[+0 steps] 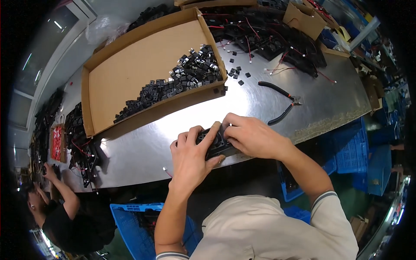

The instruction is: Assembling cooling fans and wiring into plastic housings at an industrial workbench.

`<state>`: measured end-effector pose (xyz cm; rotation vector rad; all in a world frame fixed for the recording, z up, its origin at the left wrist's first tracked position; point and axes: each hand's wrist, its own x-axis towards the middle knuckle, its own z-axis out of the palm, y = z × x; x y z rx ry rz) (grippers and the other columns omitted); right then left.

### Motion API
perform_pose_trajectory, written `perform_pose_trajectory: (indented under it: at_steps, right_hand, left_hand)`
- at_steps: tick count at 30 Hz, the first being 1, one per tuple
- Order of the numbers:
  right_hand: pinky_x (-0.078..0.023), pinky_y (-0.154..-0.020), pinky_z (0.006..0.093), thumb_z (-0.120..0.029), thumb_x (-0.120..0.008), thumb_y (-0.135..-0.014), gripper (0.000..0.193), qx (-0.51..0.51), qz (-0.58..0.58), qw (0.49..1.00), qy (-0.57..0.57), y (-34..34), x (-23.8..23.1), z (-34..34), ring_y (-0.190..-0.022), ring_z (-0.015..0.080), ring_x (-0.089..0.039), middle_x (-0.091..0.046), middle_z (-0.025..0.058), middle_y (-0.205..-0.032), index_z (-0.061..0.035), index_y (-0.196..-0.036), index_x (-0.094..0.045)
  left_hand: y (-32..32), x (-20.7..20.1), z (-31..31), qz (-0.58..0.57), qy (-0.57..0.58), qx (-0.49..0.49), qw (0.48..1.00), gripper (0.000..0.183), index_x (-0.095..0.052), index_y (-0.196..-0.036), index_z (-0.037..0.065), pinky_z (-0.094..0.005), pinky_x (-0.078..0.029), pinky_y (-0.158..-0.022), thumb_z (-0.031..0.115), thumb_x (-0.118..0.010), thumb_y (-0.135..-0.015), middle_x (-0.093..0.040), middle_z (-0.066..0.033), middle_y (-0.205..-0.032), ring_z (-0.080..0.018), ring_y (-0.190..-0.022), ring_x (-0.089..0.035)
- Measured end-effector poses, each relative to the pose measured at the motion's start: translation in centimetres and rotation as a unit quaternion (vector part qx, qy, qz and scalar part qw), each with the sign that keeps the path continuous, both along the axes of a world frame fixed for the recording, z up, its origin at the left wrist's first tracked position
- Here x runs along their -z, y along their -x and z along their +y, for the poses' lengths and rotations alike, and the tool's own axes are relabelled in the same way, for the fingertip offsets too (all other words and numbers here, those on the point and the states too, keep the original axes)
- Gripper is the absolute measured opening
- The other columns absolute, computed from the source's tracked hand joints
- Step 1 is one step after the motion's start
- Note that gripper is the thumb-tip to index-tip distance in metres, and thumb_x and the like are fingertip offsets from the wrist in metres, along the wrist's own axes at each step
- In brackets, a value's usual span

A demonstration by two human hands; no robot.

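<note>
Hands (189, 157) at metal table (130, 164); blue crates (353, 147) alongside

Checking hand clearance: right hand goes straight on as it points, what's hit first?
The right hand points left and slightly up in the picture; first is the black part, apparently already at its fingertips. After that, likely the left hand; depth is unclear.

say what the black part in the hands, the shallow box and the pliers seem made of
Black part: probably moulded plastic, judging by its uniform dark, matte surface. Shallow box: likely cardboard, matte brown with folded walls. Pliers: shiny silver head suggests steel; black-orange handles, perhaps plastic or rubber.
</note>
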<state>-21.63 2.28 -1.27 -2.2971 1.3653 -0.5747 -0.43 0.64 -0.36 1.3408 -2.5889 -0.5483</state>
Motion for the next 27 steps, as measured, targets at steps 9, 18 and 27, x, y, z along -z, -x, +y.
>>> perform_pose_trajectory:
  at_steps: [9,18,27]
  right_hand:
    - [-0.052,-0.077,0.0417,-0.006,-0.067,-0.083,0.011,0.005,0.008,1.0,-0.001,0.3,-1.1,0.0,-0.086,0.0319,-0.063,-0.056,0.011,-0.11,-0.0007,-0.092,-0.064]
    - [-0.052,-0.075,0.0419,-0.005,-0.067,-0.08,0.01,-0.009,0.017,1.0,0.012,-0.1,-0.3,-0.4,-0.086,0.0324,-0.062,-0.057,0.012,-0.1,0.0012,-0.087,-0.063]
    - [-0.052,-0.075,0.0415,-0.006,-0.067,-0.082,0.012,-0.03,0.002,0.999,-0.018,0.3,-0.1,-0.6,-0.086,0.0328,-0.062,-0.058,0.0119,-0.099,0.0003,-0.091,-0.063]
  left_hand:
    - [0.0,-0.2,-0.4,-0.021,0.0,0.007,1.0,0.083,-0.049,-0.145,0.027,-0.0474,-0.038,-0.101,0.026,-0.085,-0.071,-0.054,-0.0116,-0.126,-0.0333,-0.116,-0.051]
    - [-0.7,0.6,-0.5,0.037,0.013,0.018,0.999,0.082,-0.052,-0.141,0.022,-0.0482,-0.037,-0.098,0.028,-0.086,-0.067,-0.056,-0.0047,-0.128,-0.0306,-0.112,-0.052]
    - [-0.4,0.4,-0.4,0.025,0.02,0.008,0.999,0.082,-0.053,-0.141,0.024,-0.046,-0.046,-0.089,0.026,-0.086,-0.067,-0.056,-0.0071,-0.127,-0.0319,-0.112,-0.052]
